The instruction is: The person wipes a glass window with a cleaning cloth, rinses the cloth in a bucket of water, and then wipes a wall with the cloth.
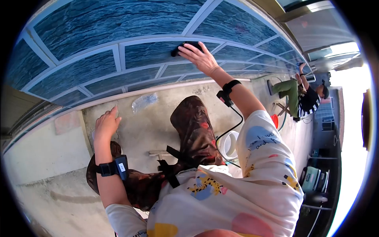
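Against the blue stone-patterned wall tiles (154, 55), my right hand (200, 58) is closed over a black object (188, 48), pressing it to the tile surface. What the black object is, I cannot make out. Pale joints (118, 57) frame the tiles. My left hand (106, 123) hangs over the concrete floor near the foot of the wall, its fingers apart and nothing in it. A crumpled clear plastic bag (144, 102) lies on the floor to the right of my left hand.
A white bucket (229, 144) stands beside my knee, near a small wooden stool (158, 153). Another person (310, 98) sits farther along the wall, arms raised to it. A red bucket (275, 120) and a green hose (282, 120) are near that person.
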Demonstrator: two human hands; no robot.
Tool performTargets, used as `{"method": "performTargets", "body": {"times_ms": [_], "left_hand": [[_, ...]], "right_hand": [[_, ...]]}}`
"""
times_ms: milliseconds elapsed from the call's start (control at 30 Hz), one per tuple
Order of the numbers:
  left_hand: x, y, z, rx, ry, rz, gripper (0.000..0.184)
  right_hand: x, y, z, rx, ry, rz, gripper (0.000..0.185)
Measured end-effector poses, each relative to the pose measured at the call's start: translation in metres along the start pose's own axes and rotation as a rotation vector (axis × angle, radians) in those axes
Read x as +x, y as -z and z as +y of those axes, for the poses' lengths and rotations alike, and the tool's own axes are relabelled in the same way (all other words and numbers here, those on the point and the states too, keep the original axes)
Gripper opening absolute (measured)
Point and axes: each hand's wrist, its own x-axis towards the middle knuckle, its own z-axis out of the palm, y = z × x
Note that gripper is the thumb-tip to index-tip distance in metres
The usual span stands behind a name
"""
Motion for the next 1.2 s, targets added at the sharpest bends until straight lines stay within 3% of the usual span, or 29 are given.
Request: {"method": "performTargets", "body": {"times_ms": [133,267,333,433,567,633,667,733,800,1000,1067,1133,1167,1200], "left_hand": [[0.003,0.002,0.009,0.052,0.019,-0.088,0.048],[0.006,-0.004,0.012,0.079,-0.013,-0.094,0.048],[0.007,-0.003,0.017,0.060,-0.032,-0.098,0.048],[0.013,-0.006,0.011,0.037,-0.044,-0.084,0.048],[0.021,-0.012,0.006,0.071,-0.021,-0.099,0.049],[0.021,-0.008,0.010,0.075,-0.010,-0.120,0.048],[0.022,-0.006,0.012,0.075,-0.001,-0.127,0.048],[0.026,-0.005,0.015,0.070,-0.006,-0.112,0.048],[0.024,-0.005,0.018,0.068,-0.010,-0.104,0.048],[0.025,-0.003,0.023,0.053,-0.052,-0.100,0.048],[0.023,-0.004,0.026,0.072,-0.048,-0.105,0.047],[0.026,-0.008,0.026,0.072,-0.069,-0.097,0.047],[0.027,-0.009,0.024,0.074,-0.075,-0.088,0.047],[0.029,-0.008,0.024,0.074,-0.075,-0.082,0.047]], "right_hand": [[-0.042,-0.023,0.001,0.285,-0.736,0.240,0.064],[-0.009,-0.080,-0.050,1.197,-1.437,0.528,0.069],[0.038,-0.066,-0.088,1.550,-1.604,0.621,0.071],[0.111,-0.003,-0.150,1.737,-1.571,0.616,0.070],[0.161,0.077,-0.198,2.145,-1.286,0.575,0.071],[0.166,0.097,-0.182,2.289,-1.358,0.573,0.068],[0.159,0.093,-0.176,2.287,-1.359,0.574,0.068],[0.138,0.083,-0.156,1.961,-1.319,0.659,0.065],[0.112,0.063,-0.120,2.012,-1.410,0.818,0.063],[0.037,-0.028,-0.018,1.471,-1.784,0.861,0.067],[0.021,-0.071,-0.015,1.553,-1.904,0.916,0.069],[0.018,-0.070,-0.032,2.074,-2.097,0.675,0.067],[0.024,-0.082,-0.052,2.100,-2.197,0.408,0.053],[0.025,-0.098,-0.076,2.241,-2.014,0.093,0.036]]}}
